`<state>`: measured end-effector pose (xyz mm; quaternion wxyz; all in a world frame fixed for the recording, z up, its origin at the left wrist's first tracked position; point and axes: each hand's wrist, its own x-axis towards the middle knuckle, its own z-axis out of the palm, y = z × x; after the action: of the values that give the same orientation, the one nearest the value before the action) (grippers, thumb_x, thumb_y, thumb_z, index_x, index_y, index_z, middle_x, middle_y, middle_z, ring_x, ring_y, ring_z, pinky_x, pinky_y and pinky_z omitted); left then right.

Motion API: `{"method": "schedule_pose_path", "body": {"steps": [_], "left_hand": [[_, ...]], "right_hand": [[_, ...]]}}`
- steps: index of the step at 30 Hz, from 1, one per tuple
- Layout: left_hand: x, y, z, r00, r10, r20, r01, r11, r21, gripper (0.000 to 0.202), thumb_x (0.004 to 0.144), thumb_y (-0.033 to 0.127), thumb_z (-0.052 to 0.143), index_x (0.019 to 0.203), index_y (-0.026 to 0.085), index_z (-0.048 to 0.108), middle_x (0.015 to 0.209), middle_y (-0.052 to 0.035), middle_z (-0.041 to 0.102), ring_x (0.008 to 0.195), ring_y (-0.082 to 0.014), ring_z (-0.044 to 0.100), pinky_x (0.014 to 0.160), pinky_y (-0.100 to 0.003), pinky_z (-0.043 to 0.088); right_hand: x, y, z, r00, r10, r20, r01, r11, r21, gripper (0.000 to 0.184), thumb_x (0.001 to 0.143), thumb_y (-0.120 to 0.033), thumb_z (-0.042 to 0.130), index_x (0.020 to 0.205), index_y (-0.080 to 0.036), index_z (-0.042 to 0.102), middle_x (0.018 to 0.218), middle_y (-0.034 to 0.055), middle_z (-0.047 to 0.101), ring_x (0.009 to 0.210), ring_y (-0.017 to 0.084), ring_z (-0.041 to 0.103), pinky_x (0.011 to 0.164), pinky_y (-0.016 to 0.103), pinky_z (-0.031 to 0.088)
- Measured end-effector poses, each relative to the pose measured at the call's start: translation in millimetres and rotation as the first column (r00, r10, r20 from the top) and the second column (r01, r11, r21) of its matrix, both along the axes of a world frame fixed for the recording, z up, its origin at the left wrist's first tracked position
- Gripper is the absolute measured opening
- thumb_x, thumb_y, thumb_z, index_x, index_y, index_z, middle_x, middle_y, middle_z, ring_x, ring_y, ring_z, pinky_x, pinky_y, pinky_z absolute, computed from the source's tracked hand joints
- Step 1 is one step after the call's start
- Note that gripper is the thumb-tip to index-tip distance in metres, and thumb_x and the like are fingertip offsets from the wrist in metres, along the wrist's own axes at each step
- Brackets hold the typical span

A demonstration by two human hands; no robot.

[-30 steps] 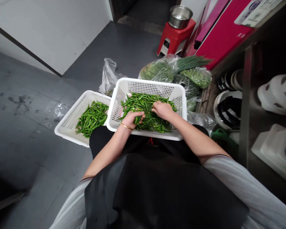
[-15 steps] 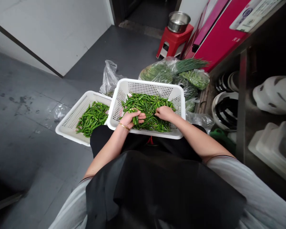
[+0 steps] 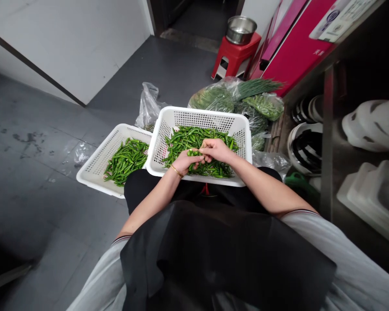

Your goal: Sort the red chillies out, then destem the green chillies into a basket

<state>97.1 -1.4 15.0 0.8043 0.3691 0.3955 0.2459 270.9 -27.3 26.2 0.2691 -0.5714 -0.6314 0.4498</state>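
On my lap rests a white perforated basket (image 3: 158, 142) with a heap of green chili peppers (image 3: 189, 136) in it. My left hand (image 3: 185, 162), a gold bracelet at its wrist, is closed around several green chilies (image 3: 193, 152) above the heap. Meeting it from the right, my right hand (image 3: 215, 150) is pinched at the stem end of a chili by the left fingertips. The exact piece between its fingers is partly hidden. A second white basket (image 3: 94, 175) with more green chilies (image 3: 126, 162) stands to the left, partly behind the first.
Beyond the basket lie plastic bags of green vegetables (image 3: 214, 97) and a crumpled clear bag (image 3: 147, 103). A red stool (image 3: 235, 52) carries a metal pot (image 3: 241, 30). On the right, a shelf (image 3: 327, 142) holds white containers (image 3: 369, 190). A white panel (image 3: 71, 43) borders the floor at left.
My right hand has moved left from the heap to meet my left hand. The left hand has turned inward and closed more around its chilies. Both baskets stay put.
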Motion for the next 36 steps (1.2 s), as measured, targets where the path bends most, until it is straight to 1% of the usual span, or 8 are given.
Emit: {"method": "schedule_pose_path", "body": {"steps": [3,5,9,12,14,21,30,36], "left_hand": [[1,-2,2.1,1.0,-0.012,0.0,0.012,0.999,-0.045,0.032,0.054,0.018,0.085,0.074,0.012,0.061,0.052,0.0009,0.056,0.042,-0.0077,0.047,0.037,-0.02,0.032],[-5,-3,0.3,1.0,-0.003,-0.011,0.002,0.997,-0.077,0.031,0.054,0.019,0.085,0.07,0.012,0.059,0.05,0.0008,0.054,0.042,-0.0084,0.047,0.037,-0.02,0.031],[-21,-3,-6.1,0.999,0.04,-0.018,-0.042,0.994,-0.097,0.033,0.052,0.018,0.085,0.067,0.013,0.056,0.052,-0.0007,0.056,0.044,-0.0094,0.049,0.037,-0.02,0.033],[-27,1,-6.3,0.992,0.128,0.008,-0.127,0.991,-0.036,0.036,0.049,0.018,0.086,0.066,0.014,0.055,0.052,0.0009,0.055,0.045,-0.0089,0.049,0.037,-0.02,0.035],[-28,3,-3.9,0.985,0.171,0.003,-0.171,0.985,0.003,0.039,0.047,0.017,0.087,0.067,0.014,0.054,0.052,0.002,0.055,0.045,-0.0086,0.05,0.036,-0.019,0.035],[-29,8,-4.9,0.988,0.146,-0.052,-0.148,0.989,-0.031,0.031,0.056,0.016,0.081,0.078,0.009,0.062,0.064,-0.0063,0.067,0.044,-0.0085,0.054,0.039,-0.019,0.04],[-32,5,-6.5,0.983,0.177,-0.051,-0.177,0.984,-0.011,0.038,0.05,0.02,0.086,0.068,0.013,0.054,0.053,0.001,0.058,0.04,-0.0068,0.048,0.037,-0.019,0.037],[-19,3,-8.3,0.951,0.307,-0.025,-0.307,0.952,0.01,0.046,0.045,0.018,0.088,0.074,0.015,0.053,0.067,-0.0008,0.065,0.054,-0.0098,0.058,0.04,-0.018,0.039]], "right_hand": [[-12,-11,3.5,0.954,-0.089,0.287,-0.005,0.951,0.309,0.027,0.094,-0.035,0.046,0.081,-0.017,0.061,0.084,0.0081,0.066,0.083,0.018,0.061,0.076,0.028,0.048],[-11,-15,-5.1,0.887,-0.142,0.44,-0.039,0.926,0.377,0.032,0.098,-0.034,0.039,0.089,-0.017,0.065,0.094,0.0104,0.065,0.093,0.019,0.06,0.082,0.028,0.046],[4,-18,-40.3,0.704,0.096,0.704,-0.241,0.965,0.108,0.03,0.097,-0.037,0.044,0.113,-0.022,0.065,0.106,0.0087,0.063,0.09,0.019,0.061,0.075,0.027,0.045],[9,-15,-63.0,0.458,0.399,0.795,-0.452,0.874,-0.178,0.033,0.093,-0.035,0.052,0.124,-0.028,0.061,0.111,0.0088,0.061,0.083,0.019,0.063,0.066,0.026,0.042],[7,-10,-66.5,0.39,0.436,0.811,-0.508,0.836,-0.206,0.031,0.095,-0.033,0.046,0.12,-0.027,0.063,0.113,0.0102,0.059,0.085,0.019,0.063,0.064,0.026,0.04],[14,-3,-38.8,0.495,0.324,0.806,-0.45,0.889,-0.081,0.028,0.097,-0.032,0.043,0.106,-0.022,0.067,0.109,0.0087,0.061,0.086,0.018,0.063,0.065,0.025,0.041],[-13,2,-65.7,0.464,0.397,0.792,-0.42,0.886,-0.198,0.028,0.09,-0.03,0.055,0.109,-0.012,0.064,0.113,0.0154,0.063,0.093,0.025,0.064,0.071,0.03,0.046],[-4,10,-20.0,0.805,0.2,0.559,-0.299,0.95,0.091,0.016,0.089,-0.032,0.058,0.094,-0.017,0.06,0.089,0.0053,0.067,0.08,0.017,0.062,0.069,0.025,0.042]]}}
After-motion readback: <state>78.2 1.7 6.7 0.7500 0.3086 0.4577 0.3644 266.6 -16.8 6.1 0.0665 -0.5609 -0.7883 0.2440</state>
